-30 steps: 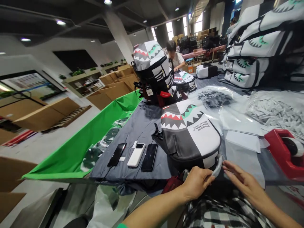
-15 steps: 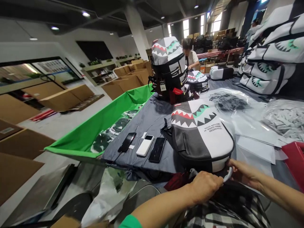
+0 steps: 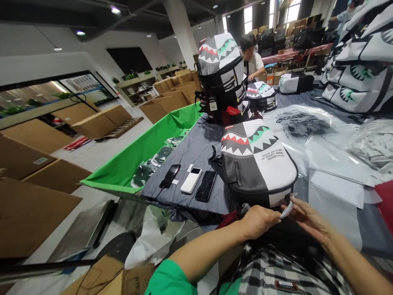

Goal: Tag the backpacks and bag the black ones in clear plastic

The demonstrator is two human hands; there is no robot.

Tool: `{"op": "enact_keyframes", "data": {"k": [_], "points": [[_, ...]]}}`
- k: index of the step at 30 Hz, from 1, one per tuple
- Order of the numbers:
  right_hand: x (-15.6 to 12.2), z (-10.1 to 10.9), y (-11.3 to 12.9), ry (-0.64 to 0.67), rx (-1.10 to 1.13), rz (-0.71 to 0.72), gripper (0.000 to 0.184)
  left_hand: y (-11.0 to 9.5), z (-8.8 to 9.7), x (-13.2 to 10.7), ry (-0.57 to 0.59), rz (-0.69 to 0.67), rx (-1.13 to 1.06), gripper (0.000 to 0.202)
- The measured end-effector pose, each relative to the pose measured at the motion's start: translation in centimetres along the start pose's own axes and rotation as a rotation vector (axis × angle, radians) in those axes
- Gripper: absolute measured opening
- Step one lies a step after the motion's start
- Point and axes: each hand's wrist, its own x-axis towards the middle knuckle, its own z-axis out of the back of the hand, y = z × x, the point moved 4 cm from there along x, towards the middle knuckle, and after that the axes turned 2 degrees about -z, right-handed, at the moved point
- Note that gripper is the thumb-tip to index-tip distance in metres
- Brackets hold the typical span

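Note:
A grey-and-white backpack [image 3: 278,174] with a red and green shark-mouth print lies flat at the table's near edge, its printed lettering upside down to me. Just in front of its near end, my left hand [image 3: 260,221] is closed on one end of a thin, whitish-grey crumpled strip [image 3: 287,209]. My right hand [image 3: 310,221] pinches the strip's upper end close to the backpack's corner, its other fingers partly curled. What the strip is made of I cannot tell. Below both hands is a black-and-white checked apron [image 3: 264,272].
Left of the backpack lie a white power bank [image 3: 191,181] and two dark phones [image 3: 206,186]. Stacked backpacks [image 3: 221,78] rise behind, with more [image 3: 353,82] at right. Clear plastic bags [image 3: 307,127] cover the right side. A green-lined bin [image 3: 123,157] adjoins the table. Another person [image 3: 254,63] works beyond.
The strip, curved in a loop before, now looks straighter between my hands. My right hand's fingers have opened out somewhat. The whole view has shifted slightly.

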Motion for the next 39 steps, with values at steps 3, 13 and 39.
{"op": "enact_keyframes", "data": {"k": [3,13,39], "points": [[0.9,-0.5,-0.5,0.004,-0.125,-0.01,0.028,0.3,0.0,-0.6,0.023,0.033,-0.004,0.022],[0.2,1.4,-0.8,-0.035,-0.555,0.335,0.05,1.0,1.6,-1.3,0.049,0.099,-0.085,0.028],[-0.8,-3.6,-6.6,-0.062,0.334,-0.059,0.046,2.3,-1.9,-5.4,-1.246,1.122,-1.526,0.04]]}}
